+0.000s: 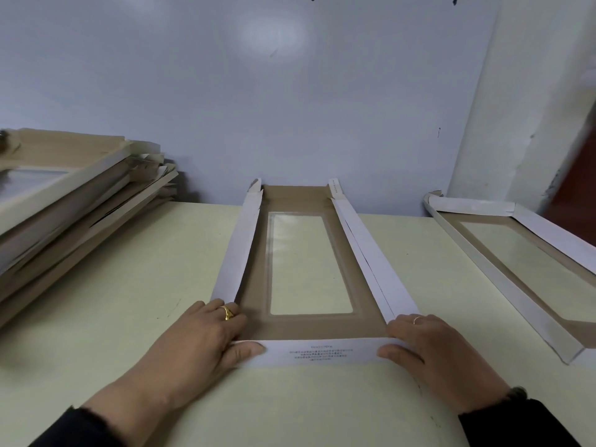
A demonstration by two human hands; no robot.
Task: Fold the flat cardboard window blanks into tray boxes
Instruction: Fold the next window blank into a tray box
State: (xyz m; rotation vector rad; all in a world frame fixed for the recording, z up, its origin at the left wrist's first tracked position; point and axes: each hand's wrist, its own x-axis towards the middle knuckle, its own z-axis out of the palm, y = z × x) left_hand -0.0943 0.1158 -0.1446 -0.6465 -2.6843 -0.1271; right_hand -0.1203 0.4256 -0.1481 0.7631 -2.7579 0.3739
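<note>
A cardboard window blank lies lengthwise on the table in front of me, brown side up, with a clear film window in its middle. Its two long white side flaps are folded up and inward. The near end flap, white with small print, is raised along the front edge. My left hand holds the blank's near left corner, thumb on the end flap and fingers curled over the corner. My right hand holds the near right corner the same way.
A stack of flat blanks slopes at the left of the pale table. A folded tray box with a window lies at the right. A bluish wall rises just behind the blank's far end.
</note>
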